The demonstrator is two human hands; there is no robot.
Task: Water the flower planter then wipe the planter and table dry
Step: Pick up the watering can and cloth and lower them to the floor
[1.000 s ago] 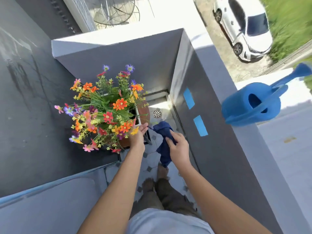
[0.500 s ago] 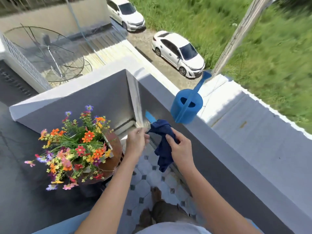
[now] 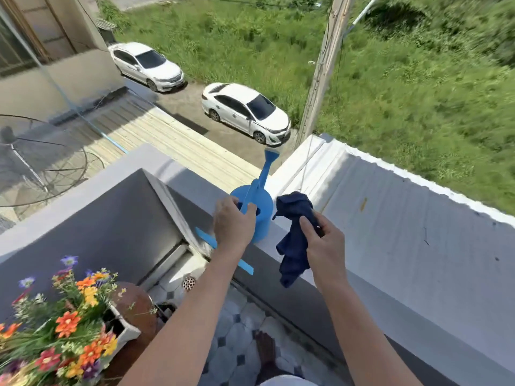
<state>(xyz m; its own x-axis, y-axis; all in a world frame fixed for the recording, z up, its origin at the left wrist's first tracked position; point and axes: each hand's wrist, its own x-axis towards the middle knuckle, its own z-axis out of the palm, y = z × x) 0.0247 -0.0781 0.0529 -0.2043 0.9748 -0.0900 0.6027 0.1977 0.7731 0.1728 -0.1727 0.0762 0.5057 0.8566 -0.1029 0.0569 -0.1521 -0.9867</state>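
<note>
A blue watering can point(image 3: 263, 210) stands on top of the grey balcony wall point(image 3: 390, 274), spout pointing away. My left hand point(image 3: 232, 222) is closed around its handle. My right hand point(image 3: 324, 243) holds a dark blue cloth point(image 3: 292, 240) that hangs just right of the can, above the wall top. The white planter point(image 3: 124, 328) full of orange, red, yellow and purple flowers point(image 3: 64, 324) sits at lower left on a small round brown table point(image 3: 136, 302).
The balcony wall corner rises behind the planter. Blue tape strips point(image 3: 206, 238) mark the wall's inner face. A tiled floor point(image 3: 237, 338) with a drain point(image 3: 188, 282) lies below, with my foot on it. Beyond the wall are roofs, two white cars, a pole and grass.
My view swung up and right. My left hand let go of the cloth, rose and took the watering can's handle. My right hand lifted the cloth up beside the can.
</note>
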